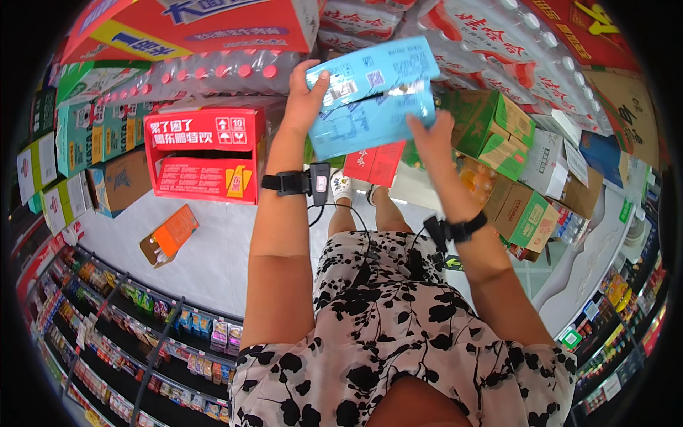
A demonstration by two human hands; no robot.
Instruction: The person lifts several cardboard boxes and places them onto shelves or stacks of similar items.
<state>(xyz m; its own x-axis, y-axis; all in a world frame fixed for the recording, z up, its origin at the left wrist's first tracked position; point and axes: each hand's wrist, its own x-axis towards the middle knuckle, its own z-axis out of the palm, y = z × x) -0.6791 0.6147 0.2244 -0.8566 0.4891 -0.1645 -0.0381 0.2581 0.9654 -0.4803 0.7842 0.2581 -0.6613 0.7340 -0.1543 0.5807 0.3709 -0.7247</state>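
A light-blue printed package is held up in front of me, above my feet. Across its face runs a dark gap with a torn-looking, pale patch at the right end; whether it is one opened carton or two packs, I cannot tell. My left hand grips its upper left corner, thumb on the printed face. At the lower right edge is my right hand, blurred, a finger or thumb against the package. How firmly that hand holds it is unclear. Both wrists carry black strapped devices with cables.
To the left stands a red drink carton with an opening in front. An orange box lies on the floor. Shrink-wrapped water bottles are stacked ahead. Green carton and brown carton sit right. Snack shelves line the lower left.
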